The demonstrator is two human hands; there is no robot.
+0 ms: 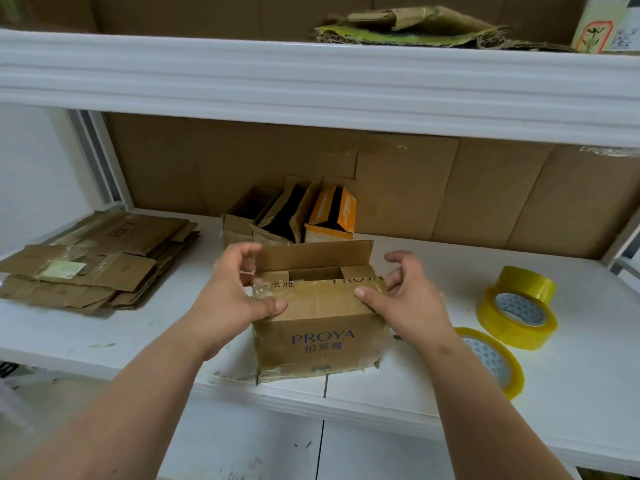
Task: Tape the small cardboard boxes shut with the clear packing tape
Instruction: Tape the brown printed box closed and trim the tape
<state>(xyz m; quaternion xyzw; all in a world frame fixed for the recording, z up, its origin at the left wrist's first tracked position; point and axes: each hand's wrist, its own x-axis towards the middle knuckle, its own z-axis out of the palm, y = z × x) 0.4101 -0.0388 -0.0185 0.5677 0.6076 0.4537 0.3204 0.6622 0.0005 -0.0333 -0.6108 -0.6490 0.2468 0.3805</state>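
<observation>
Tape rolls (517, 317) beside box (318, 327) — flattened cardboard (93, 261) opposite.

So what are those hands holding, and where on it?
Both hands, left and right, hold the PROYA box at its top side edges, thumbs pressing the near flap.

We take the PROYA box (320, 327) as our landmark; it stands on the white shelf (450, 393), near its front edge. To its left lies a stack of flattened cartons (93, 258). Behind it stand a few open small boxes (291, 213), close together. To its right lie three tape rolls (516, 317), one behind another. Our left hand (232, 292) is on its left side, our right hand (408, 296) on its right.
</observation>
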